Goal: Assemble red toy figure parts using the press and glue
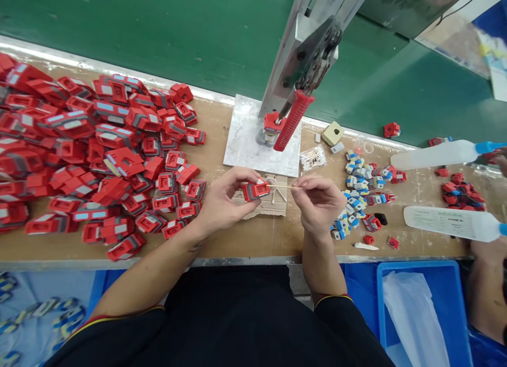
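Observation:
Between the thumb and fingers of my left hand is a red plastic toy-vehicle part with a dark grey band. My right hand pinches a thin cotton swab, held level, its far tip at the red part's right side. Whether the tip goes inside cannot be made out. Below both hands lies a piece of cardboard with several used swabs on it. Just behind stands a hand press with a red handle on a metal plate; another red part sits under its tip.
A large heap of red parts covers the left of the bench. Blue-white parts, a swab packet and a beige block lie to the right. Beyond are two plastic bottles, a co-worker's arm and a blue bin.

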A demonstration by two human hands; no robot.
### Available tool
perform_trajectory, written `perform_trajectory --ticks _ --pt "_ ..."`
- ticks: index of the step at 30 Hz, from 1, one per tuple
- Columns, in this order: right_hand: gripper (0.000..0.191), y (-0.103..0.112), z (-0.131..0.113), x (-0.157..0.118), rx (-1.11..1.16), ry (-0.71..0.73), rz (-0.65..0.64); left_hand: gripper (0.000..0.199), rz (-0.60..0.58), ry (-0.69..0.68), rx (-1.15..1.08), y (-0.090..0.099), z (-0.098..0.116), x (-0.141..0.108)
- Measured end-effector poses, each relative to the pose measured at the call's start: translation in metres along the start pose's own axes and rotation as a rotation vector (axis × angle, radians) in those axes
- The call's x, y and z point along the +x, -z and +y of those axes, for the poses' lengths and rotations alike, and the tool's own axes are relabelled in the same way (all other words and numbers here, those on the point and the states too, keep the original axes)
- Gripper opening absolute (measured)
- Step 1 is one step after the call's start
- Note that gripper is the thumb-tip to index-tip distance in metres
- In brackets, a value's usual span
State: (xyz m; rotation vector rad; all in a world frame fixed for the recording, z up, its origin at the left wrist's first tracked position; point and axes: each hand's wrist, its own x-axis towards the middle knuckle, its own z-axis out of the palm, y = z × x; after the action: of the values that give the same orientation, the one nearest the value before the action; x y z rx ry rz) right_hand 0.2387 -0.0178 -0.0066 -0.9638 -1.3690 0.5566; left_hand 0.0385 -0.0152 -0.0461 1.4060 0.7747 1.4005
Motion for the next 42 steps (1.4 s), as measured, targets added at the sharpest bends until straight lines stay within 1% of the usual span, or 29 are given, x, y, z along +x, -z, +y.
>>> perform_trajectory --ticks 3,4,5,7,9,12,16,21,25,29,31,34,36,38,42 --pt "0.013 0.013 0.004 0.005 0.018 0.004 0.025 0.030 0.011 0.010 0.003 0.002 0.001 0.001" --pt "0.012 0.018 0.006 0.006 -0.005 -0.009 0.007 0.030 0.014 0.016 0.010 0.002 0.001 0.002" --pt "0.012 0.022 0.008 0.007 -0.045 -0.030 -0.032 0.030 0.020 0.022 0.021 0.003 0.001 0.002" --pt "0.012 0.026 0.012 0.007 -0.154 -0.078 -0.161 0.029 0.039 0.030 0.048 0.004 0.001 0.003" --pt "0.011 0.025 0.016 0.006 -0.253 -0.100 -0.286 0.028 0.069 0.032 0.071 0.005 0.000 0.004" --pt "0.009 0.019 0.022 0.005 -0.343 -0.121 -0.381 0.027 0.096 0.067 0.097 0.006 0.000 0.004" --pt "0.007 0.015 0.028 0.005 -0.389 -0.184 -0.431 0.029 0.107 0.134 0.103 0.007 0.000 0.003" --pt "0.008 0.015 0.031 0.005 -0.395 -0.176 -0.456 0.027 0.095 0.151 0.106 0.008 0.000 0.002" --pt "0.008 0.014 0.031 0.005 -0.386 -0.157 -0.447 0.028 0.096 0.127 0.113 0.008 0.000 0.002" --pt "0.008 0.016 0.030 0.005 -0.356 -0.177 -0.422 0.028 0.103 0.117 0.126 0.007 0.000 0.002" --pt "0.008 0.019 0.028 0.005 -0.282 -0.196 -0.344 0.027 0.094 0.135 0.149 0.007 0.001 0.001" --pt "0.010 0.022 0.025 0.005 -0.071 -0.201 -0.139 0.024 0.065 0.127 0.187 0.005 0.003 0.001" --pt "0.017 0.020 0.022 0.003 0.050 -0.196 -0.031 0.021 0.047 0.111 0.207 0.002 0.005 0.000" --pt "0.025 0.015 0.020 0.001 0.106 -0.209 0.006 0.020 0.036 0.109 0.211 0.000 0.005 -0.001" --pt "0.033 0.003 0.017 -0.004 0.126 -0.260 -0.013 0.021 0.026 0.130 0.198 -0.003 0.006 -0.003"
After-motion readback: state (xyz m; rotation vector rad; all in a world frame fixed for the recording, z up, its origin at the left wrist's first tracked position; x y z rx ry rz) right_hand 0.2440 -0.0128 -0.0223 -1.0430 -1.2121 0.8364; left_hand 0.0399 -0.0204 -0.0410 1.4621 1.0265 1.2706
